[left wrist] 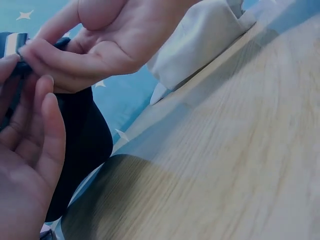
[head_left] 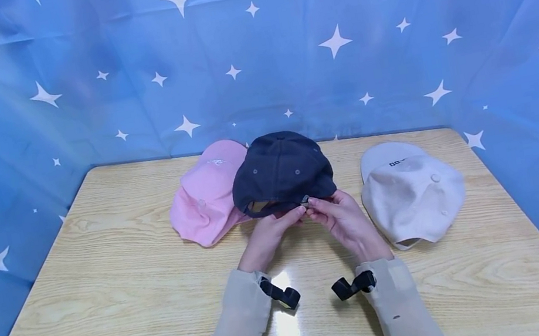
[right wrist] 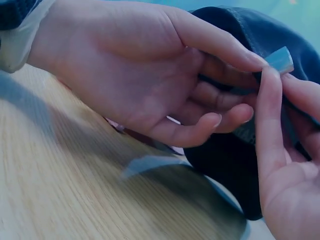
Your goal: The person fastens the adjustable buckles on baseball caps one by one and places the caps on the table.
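A dark navy cap (head_left: 281, 169) is held up off the table between both hands, its back opening and strap toward me. On the strap sits a small metal buckle (right wrist: 281, 60). My left hand (head_left: 271, 233) pinches the strap beside the buckle with thumb and finger. From the other side my right hand (head_left: 345, 221) pinches the strap end at the buckle, its lower fingers loosely bent in the right wrist view. Fingertips of the two hands meet there. In the left wrist view, fingers cover part of the buckle (left wrist: 16, 45).
A pink cap (head_left: 209, 193) lies on the wooden table (head_left: 106, 278) to the left, partly behind the navy one. To the right lies a light grey cap (head_left: 413, 197). A blue curtain with white stars (head_left: 277, 24) hangs behind the table and at its sides.
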A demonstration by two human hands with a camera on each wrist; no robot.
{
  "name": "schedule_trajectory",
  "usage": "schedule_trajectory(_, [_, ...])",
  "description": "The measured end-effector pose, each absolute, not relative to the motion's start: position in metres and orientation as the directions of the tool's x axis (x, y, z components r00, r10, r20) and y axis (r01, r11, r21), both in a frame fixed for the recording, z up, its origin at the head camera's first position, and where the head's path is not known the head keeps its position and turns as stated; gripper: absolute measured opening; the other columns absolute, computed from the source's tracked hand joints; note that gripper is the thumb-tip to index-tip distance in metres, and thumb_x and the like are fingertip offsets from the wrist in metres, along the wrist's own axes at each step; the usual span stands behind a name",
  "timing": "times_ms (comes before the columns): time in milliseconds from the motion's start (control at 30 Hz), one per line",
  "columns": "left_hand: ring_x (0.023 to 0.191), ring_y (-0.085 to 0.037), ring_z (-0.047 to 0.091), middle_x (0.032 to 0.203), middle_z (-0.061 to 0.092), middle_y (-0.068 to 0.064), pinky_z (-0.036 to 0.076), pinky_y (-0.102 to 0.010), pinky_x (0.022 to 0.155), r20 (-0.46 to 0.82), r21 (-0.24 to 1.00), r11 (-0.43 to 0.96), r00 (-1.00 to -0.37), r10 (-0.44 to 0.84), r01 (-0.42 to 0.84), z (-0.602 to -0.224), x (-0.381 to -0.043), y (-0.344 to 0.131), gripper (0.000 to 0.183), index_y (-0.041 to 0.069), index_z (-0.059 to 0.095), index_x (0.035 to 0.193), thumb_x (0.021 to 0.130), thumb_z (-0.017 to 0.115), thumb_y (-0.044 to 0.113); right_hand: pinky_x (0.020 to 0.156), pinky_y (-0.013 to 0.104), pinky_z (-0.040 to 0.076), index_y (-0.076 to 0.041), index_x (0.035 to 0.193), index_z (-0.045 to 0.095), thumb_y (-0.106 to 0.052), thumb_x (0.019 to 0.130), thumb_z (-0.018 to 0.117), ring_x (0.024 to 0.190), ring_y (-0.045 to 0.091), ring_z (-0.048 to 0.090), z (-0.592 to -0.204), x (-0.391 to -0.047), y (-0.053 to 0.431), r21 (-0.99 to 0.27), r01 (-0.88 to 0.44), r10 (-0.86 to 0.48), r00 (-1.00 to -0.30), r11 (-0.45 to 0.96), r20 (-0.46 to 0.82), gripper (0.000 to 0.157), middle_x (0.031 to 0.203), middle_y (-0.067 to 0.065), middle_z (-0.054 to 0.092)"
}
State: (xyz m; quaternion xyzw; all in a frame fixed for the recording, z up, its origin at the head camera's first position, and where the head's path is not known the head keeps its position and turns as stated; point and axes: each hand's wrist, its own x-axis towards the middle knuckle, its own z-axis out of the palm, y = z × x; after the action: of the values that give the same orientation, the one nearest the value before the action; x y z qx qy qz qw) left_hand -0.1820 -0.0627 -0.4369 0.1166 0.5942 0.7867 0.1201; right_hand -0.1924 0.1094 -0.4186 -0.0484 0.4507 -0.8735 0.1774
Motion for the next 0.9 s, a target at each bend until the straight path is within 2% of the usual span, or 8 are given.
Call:
schedule_trajectory(300, [0.092,-0.051,0.047,0.092,0.062,-0.013,0.039,-0.052,0.086,0.073,0.973,-0.229,-0.96,0.272,0.009,-0.422,-0.176,-0.065,0.021,0.0,0.06,0.101,0.087,0.059,0.015,0.063,0.021,0.05,-0.004,0.091,0.059,0.002,0.084,0.058,0.068,0.013,0.06,-0.417,-0.192,0.109,-0.816,0.256,-0.334,-0.939,-0.519,-0.082,0.01,0.084,0.007,0.06])
schedule_trajectory(433, [0.094,-0.049,0.048,0.091,0.064,-0.007,0.041,-0.045,0.087,0.045,0.972,-0.235,-0.964,0.26,-0.018,-0.427,-0.179,-0.066,0.022,0.002,0.062,0.1,0.086,0.06,0.019,0.063,0.019,0.05,-0.005,0.092,0.058,0.0,0.084,0.058,0.068,0.011,0.059,-0.415,-0.192,0.108,-0.807,0.266,-0.332,-0.939,-0.528,-0.092,0.009,0.085,0.006,0.058])
schedule_trajectory(533, [0.094,-0.048,0.049,0.09,0.063,-0.006,0.044,-0.042,0.084,0.068,0.964,-0.266,-0.964,0.256,-0.003,-0.432,-0.182,-0.066,0.021,0.003,0.062,0.098,0.085,0.061,0.019,0.064,0.017,0.049,-0.005,0.093,0.058,0.001,0.085,0.057,0.069,0.01,0.059,-0.413,-0.192,0.108,-0.746,0.294,-0.33,-0.938,-0.598,-0.105,0.01,0.086,0.006,0.057])
schedule_trajectory(667, [0.088,-0.045,0.052,0.089,0.062,-0.012,0.048,-0.044,0.077,0.166,0.927,-0.369,-0.953,0.252,0.064,-0.436,-0.183,-0.065,0.018,-0.001,0.06,0.095,0.084,0.062,0.013,0.063,0.017,0.049,-0.004,0.093,0.054,0.001,0.086,0.054,0.069,0.012,0.059,-0.41,-0.192,0.11,-0.601,0.341,-0.35,-0.931,-0.723,-0.107,0.008,0.085,0.007,0.058])
schedule_trajectory(767, [0.084,-0.038,0.056,0.09,0.061,-0.014,0.049,-0.042,0.074,0.22,0.888,-0.452,-0.941,0.256,0.085,-0.435,-0.182,-0.064,0.017,-0.001,0.058,0.096,0.084,0.062,0.01,0.063,0.017,0.049,-0.002,0.093,0.052,0.0,0.087,0.053,0.069,0.014,0.06,-0.408,-0.192,0.112,-0.516,0.375,-0.378,-0.92,-0.77,-0.104,0.006,0.083,0.009,0.059])
schedule_trajectory(900, [0.08,-0.026,0.059,0.089,0.06,-0.014,0.05,-0.036,0.07,0.235,0.852,-0.519,-0.937,0.257,0.071,-0.43,-0.182,-0.063,0.018,0.0,0.055,0.098,0.084,0.062,0.008,0.065,0.016,0.049,0.0,0.092,0.055,-0.001,0.087,0.053,0.07,0.014,0.062,-0.409,-0.192,0.112,-0.497,0.406,-0.393,-0.909,-0.767,-0.136,0.005,0.081,0.01,0.061])
